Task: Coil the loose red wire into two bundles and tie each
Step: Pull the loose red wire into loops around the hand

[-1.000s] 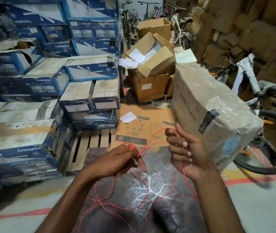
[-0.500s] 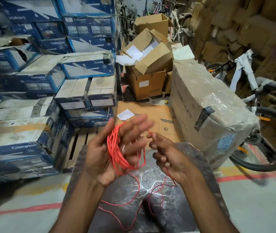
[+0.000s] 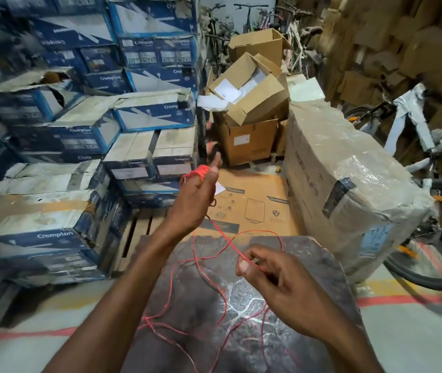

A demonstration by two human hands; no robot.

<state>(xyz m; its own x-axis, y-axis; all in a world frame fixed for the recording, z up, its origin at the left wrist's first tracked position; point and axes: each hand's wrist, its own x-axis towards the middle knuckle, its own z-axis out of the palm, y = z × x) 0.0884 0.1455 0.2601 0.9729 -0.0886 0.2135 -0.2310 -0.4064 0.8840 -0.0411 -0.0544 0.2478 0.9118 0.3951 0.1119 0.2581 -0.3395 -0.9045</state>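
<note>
The left hand point(image 3: 197, 196) is raised at the centre of the frame, seen from its back, fingers curled shut around a small bundle of thin red wire point(image 3: 203, 169) that shows as a bright coil at the top of the fist, beside the raised thumb. From under that hand a single strand of the same wire drops toward the lower centre. The right hand point(image 3: 276, 281), lower and to the right of centre, pinches this strand between thumb and forefinger, the other fingers loosely curled. Beyond the pinch the wire arcs up in an open loop just above the right hand, then trails down in loose, crossing loops point(image 3: 209, 300) over the dark grey mottled slab with white veins point(image 3: 187, 297) that fills the lower middle of the frame and serves as the counter.

Behind the slab a flattened brown printed cardboard sheet point(image 3: 257, 203) lies on the floor. Stacked blue and white Crompton cartons point(image 3: 85, 130) fill the left half of the frame. At upper centre stand open brown cardboard boxes point(image 3: 249, 103) with white papers inside. A large carton wrapped in clear plastic film point(image 3: 349, 168) stands at the right, and a bicycle with a wrapped frame point(image 3: 413, 122) stands at the far right edge.
</note>
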